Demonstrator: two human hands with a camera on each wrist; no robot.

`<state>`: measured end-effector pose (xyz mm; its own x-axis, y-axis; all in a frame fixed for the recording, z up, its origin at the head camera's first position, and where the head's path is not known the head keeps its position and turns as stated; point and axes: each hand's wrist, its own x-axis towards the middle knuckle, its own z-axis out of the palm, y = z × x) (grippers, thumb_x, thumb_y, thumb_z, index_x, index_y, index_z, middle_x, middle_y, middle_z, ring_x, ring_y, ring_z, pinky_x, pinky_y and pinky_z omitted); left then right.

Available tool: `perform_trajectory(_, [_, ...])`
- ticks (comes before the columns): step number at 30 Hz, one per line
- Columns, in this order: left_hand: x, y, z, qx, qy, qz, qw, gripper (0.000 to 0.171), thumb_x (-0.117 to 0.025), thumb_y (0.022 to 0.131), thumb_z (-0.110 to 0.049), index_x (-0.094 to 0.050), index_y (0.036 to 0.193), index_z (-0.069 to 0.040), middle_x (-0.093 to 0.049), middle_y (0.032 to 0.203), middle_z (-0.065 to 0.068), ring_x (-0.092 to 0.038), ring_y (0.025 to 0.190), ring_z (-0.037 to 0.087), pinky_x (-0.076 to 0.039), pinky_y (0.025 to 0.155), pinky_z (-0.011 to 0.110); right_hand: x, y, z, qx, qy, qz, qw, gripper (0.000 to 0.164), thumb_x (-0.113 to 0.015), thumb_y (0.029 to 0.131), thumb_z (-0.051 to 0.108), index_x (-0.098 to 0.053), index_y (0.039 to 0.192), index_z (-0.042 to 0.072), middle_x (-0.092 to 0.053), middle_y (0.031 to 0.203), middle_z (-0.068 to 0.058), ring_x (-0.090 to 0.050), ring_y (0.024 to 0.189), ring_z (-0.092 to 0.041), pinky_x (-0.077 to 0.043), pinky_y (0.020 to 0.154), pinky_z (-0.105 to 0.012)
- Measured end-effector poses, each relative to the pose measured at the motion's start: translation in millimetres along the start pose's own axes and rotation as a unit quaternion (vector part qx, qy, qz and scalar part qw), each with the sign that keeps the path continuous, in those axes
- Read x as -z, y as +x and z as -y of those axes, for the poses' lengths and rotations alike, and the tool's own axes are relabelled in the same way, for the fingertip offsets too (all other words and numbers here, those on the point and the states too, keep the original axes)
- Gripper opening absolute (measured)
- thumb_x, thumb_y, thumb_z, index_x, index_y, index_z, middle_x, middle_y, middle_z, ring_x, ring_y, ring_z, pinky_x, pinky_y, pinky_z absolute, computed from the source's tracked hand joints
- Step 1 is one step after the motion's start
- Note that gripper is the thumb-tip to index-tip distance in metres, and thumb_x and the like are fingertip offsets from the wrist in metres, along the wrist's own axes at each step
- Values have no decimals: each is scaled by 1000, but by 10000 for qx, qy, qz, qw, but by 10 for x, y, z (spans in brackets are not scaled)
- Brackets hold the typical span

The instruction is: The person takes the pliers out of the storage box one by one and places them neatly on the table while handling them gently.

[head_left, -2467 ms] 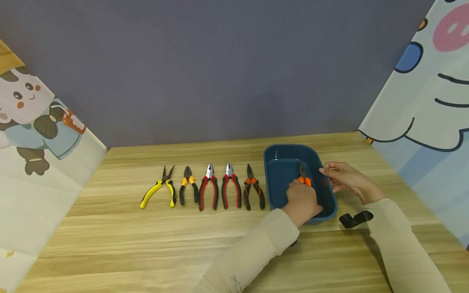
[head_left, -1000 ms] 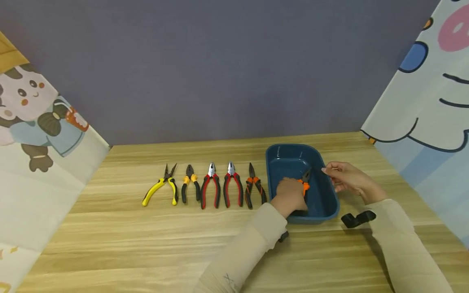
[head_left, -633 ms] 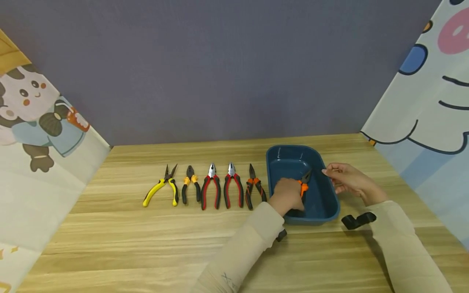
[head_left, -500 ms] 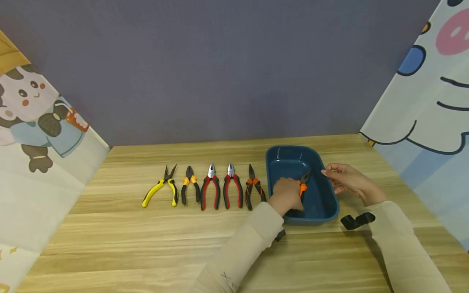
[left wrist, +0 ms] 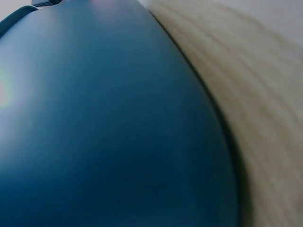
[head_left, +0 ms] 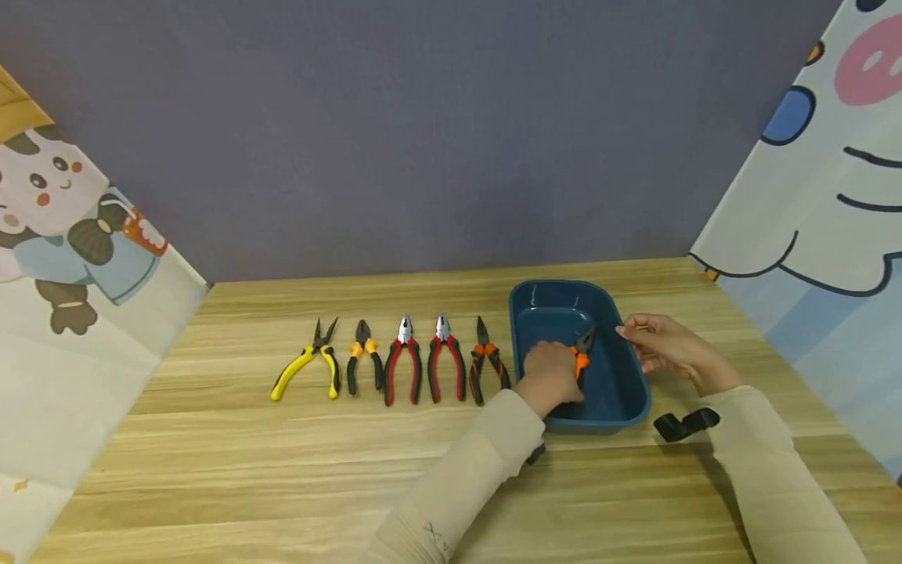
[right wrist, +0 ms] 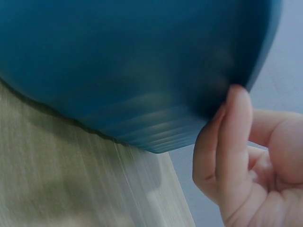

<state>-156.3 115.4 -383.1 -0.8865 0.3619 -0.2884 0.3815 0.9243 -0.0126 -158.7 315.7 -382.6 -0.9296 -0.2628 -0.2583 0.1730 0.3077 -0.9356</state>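
In the head view, my left hand [head_left: 552, 372] reaches down into the blue plastic basin [head_left: 517, 313]. It grips the handle end of orange-handled pliers [head_left: 582, 360], whose dark nose points up and right; one handle shows, the rest lies under the hand. The fingertips are hidden. My right hand [head_left: 665, 345] holds the basin's right rim, with thumb and fingers pinched at its edge; the right wrist view shows these fingers [right wrist: 234, 137] against the blue wall. The left wrist view is filled by the basin's wall [left wrist: 118, 109], without the hand.
Left of the basin, several pliers lie in a row on the wooden table [head_left: 282, 470]: yellow long-nose pliers [head_left: 301, 362], yellow-black pliers [head_left: 355, 364], two red-black pliers [head_left: 391, 368], and orange-black pliers [head_left: 478, 368]. A grey wall [head_left: 451, 141] stands behind.
Since the oldest frame, my left hand has moved left inside the basin, and the orange-handled pliers have tilted, nose to the right. In the last half second little moves. The right hand stays at the rim.
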Motion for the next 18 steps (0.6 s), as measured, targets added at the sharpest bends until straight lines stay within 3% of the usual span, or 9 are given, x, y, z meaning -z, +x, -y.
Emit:
perform_trajectory(7, [-9, 13, 14, -39, -244, -30, 9997, 55, -76, 69, -55, -67, 109, -18, -61, 103, 0, -56, 90, 14, -48, 76, 24, -2, -6, 1, 19, -104, -69, 9999, 20, -47, 100, 24, -48, 85, 9, -47, 67, 3, -49, 52, -5, -51, 48, -24])
perform_trajectory(13, [4, -2, 57, 75, -486, -71, 9988, 58, -79, 66, -55, -65, 107, -15, -59, 95, 2, -56, 80, 13, -48, 65, 23, -6, -1, -2, -50, -112, -84, 9999, 21, -48, 100, 25, -47, 86, 9, -46, 68, 3, -49, 52, -5, -51, 49, -25])
perform_trajectory(18, [19, -24, 97, -15, -629, -103, 9980, 54, -79, 68, -53, -66, 105, -16, -61, 99, 2, -57, 83, 14, -49, 65, 23, -5, -7, 8, -41, -59, -54, 10000, 21, -48, 99, 25, -47, 85, 10, -46, 67, 3, -49, 52, -5, -51, 48, -24])
